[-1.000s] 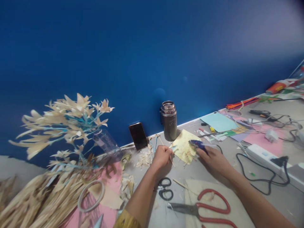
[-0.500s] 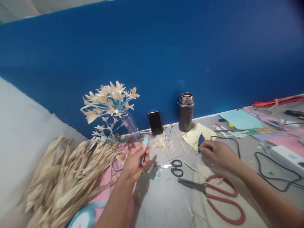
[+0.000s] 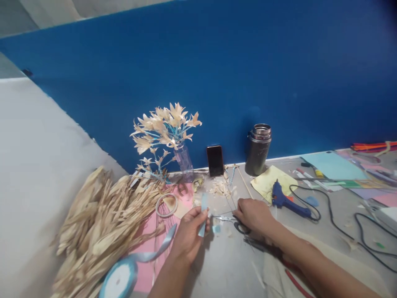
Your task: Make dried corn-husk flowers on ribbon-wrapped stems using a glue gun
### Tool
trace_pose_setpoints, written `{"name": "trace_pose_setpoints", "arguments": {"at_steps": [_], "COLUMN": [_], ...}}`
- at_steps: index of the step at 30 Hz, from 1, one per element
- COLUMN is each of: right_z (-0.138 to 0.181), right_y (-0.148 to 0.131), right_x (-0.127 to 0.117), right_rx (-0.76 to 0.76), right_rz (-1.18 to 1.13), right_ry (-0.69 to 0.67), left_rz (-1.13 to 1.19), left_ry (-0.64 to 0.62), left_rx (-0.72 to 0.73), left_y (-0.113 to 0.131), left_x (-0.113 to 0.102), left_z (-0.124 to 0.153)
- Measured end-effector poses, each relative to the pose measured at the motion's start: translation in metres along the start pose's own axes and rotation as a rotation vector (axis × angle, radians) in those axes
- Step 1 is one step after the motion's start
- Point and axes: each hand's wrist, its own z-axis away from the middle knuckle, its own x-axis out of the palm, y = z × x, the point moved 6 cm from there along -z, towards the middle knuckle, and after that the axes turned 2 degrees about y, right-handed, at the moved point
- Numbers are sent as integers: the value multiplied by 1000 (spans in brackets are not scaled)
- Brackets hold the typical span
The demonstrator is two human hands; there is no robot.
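Between the thumb and fingers of my left hand is a short strip of light blue ribbon, held roughly upright. My right hand is closed over the black handles of small scissors, low over the table. Their blades point left toward the ribbon strip. A small blue ribbon scrap lies just below the blades. Under my right forearm, large red-handled scissors are partly hidden. A blue glue gun lies on its side, its nozzle by a yellow paper.
Dried corn husks and a blue ribbon spool are at left. Husk flowers stand in a clear bottle. A phone and a dark flask stand by the wall. A black cord loops at right.
My right hand has left the glue gun and moved left onto the small scissors. The ribbon strip stays in my left hand. The view has shifted, so the scene sits farther right.
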Motion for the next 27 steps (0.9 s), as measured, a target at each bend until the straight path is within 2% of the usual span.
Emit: {"name": "trace_pose_setpoints", "arguments": {"at_steps": [7,12,20,23,25,27], "right_z": [-13,-14,-14,-4,10,24], "right_y": [7,16,34,27,17,4], "right_x": [16,14,13,1,-9,-10], "right_rx": [52,92,55,8,-53,-111], "right_rz": [-64,-181,-415,-537,-708,-811], "right_ry": [18,52,86,147,199,161], "left_rz": [-10,-16,-25,-17,-10,-30], "left_ry": [1,-12,-41,-34,-30,-27], "left_rx": [4,-2,22,36,45,67], "left_y": [-10,-16,-7,-3,-2,0], "left_x": [7,8,23,32,37,42], "left_z": [-8,-11,-8,-10,-12,-15]}}
